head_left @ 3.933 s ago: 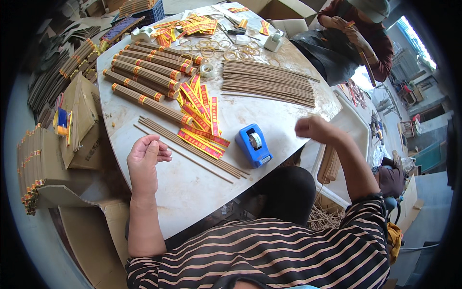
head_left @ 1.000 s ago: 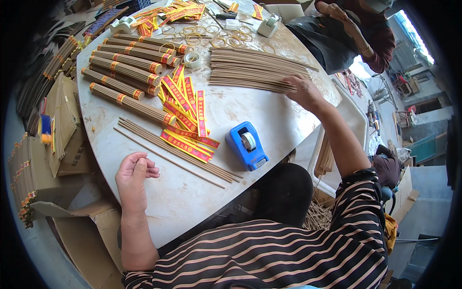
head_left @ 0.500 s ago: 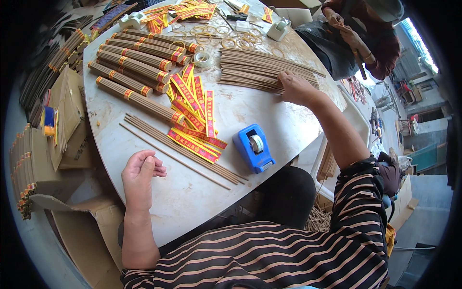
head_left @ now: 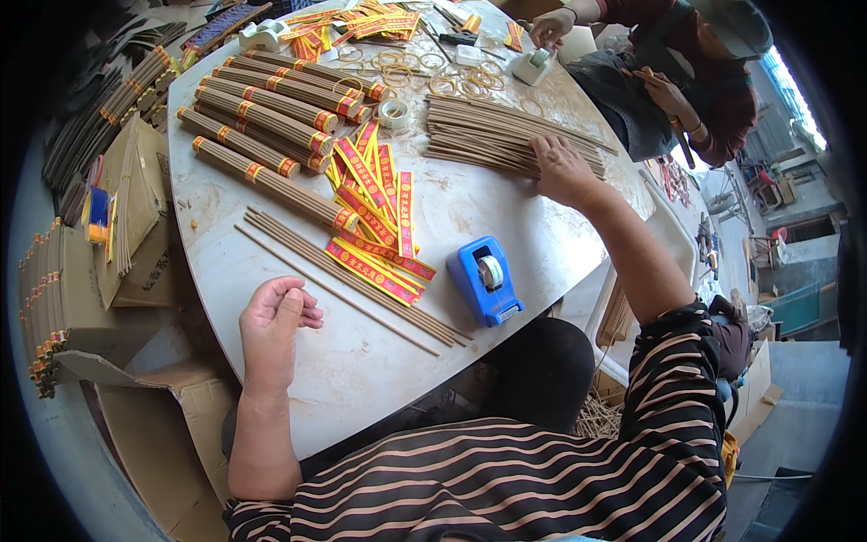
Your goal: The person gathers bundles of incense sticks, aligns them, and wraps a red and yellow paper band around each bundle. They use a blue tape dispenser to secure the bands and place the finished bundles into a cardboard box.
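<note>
My right hand (head_left: 564,170) lies with spread fingers on the right part of a pile of loose brown incense sticks (head_left: 479,131), touching them from above. My left hand (head_left: 273,330) hovers over the table's left front edge, loosely curled, thumb against the fingers, with nothing visible in it. Beyond it, several loose incense sticks (head_left: 361,294) lie slantwise on the table. Red-and-yellow paper labels (head_left: 372,194) partly cover them. A blue tape dispenser (head_left: 486,280) stands between the hands, nearer the front edge.
Banded incense bundles (head_left: 271,108) lie side by side on the white table (head_left: 217,230). A tape roll (head_left: 394,114), rubber bands (head_left: 470,81) and a white tape dispenser (head_left: 533,65) lie farther back. A co-worker (head_left: 668,81) sits at the far right. Cardboard boxes (head_left: 135,217) stand left.
My right hand stays on the pile, its fingers now more spread. My left hand keeps its curl. The co-worker's one hand has reached to the white tape dispenser. The whole view has shifted slightly.
</note>
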A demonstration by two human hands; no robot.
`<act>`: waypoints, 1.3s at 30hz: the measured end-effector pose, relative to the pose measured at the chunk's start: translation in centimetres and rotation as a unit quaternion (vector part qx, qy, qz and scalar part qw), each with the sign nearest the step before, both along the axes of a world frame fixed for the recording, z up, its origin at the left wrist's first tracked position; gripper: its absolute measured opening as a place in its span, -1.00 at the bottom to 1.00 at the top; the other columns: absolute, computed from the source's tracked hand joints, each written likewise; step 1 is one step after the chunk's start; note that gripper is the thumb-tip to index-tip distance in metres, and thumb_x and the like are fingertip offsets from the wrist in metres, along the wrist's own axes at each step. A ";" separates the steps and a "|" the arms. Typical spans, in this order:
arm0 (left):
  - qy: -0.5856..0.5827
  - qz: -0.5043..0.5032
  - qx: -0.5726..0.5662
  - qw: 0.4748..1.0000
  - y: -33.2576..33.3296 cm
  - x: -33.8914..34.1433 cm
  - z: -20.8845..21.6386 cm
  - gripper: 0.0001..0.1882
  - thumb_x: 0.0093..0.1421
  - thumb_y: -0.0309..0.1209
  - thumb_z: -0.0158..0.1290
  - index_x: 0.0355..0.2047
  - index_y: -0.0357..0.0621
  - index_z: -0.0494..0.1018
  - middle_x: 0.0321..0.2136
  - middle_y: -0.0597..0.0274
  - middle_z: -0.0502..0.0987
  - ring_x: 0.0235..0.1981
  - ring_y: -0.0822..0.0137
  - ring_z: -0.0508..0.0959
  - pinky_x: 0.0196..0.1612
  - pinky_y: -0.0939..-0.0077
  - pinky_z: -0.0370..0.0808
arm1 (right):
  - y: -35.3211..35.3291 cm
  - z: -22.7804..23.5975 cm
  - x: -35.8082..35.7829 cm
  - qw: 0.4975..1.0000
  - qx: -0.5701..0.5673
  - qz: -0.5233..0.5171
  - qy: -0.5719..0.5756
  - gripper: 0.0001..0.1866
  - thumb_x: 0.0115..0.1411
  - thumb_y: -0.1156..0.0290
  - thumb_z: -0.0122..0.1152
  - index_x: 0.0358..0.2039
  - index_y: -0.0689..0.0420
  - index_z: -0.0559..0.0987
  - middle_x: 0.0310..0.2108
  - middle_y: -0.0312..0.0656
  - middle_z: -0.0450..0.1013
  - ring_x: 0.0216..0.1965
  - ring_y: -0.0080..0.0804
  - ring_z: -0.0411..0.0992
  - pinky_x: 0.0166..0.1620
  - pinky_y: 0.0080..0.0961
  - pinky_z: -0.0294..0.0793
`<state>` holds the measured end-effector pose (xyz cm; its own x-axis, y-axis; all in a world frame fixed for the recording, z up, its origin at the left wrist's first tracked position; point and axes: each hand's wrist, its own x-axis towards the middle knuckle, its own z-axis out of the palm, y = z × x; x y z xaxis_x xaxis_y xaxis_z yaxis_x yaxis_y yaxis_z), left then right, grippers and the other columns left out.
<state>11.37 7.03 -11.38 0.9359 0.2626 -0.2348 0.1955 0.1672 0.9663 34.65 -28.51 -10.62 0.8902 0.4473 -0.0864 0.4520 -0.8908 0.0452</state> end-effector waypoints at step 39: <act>-0.007 -0.012 -0.010 1.000 0.3 -0.3 -0.3 -0.82 0.20 -0.48 -0.12 -0.24 -0.35 0.36 -0.49 0.21 0.44 -0.52 0.46 0.46 -0.44 0.61 0.47 | -1.1 2.8 -2.5 0.999 0.004 -0.022 0.037 -0.74 -0.06 0.43 0.00 -0.31 0.21 0.42 -0.30 0.07 0.42 -0.19 0.02 0.38 -0.13 -0.21 0.34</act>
<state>11.03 7.34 -11.64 0.9450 0.2356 -0.2270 0.1865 0.1819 0.9655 32.20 -29.59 -7.83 0.9007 0.4081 -0.1493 0.4135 -0.9105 0.0055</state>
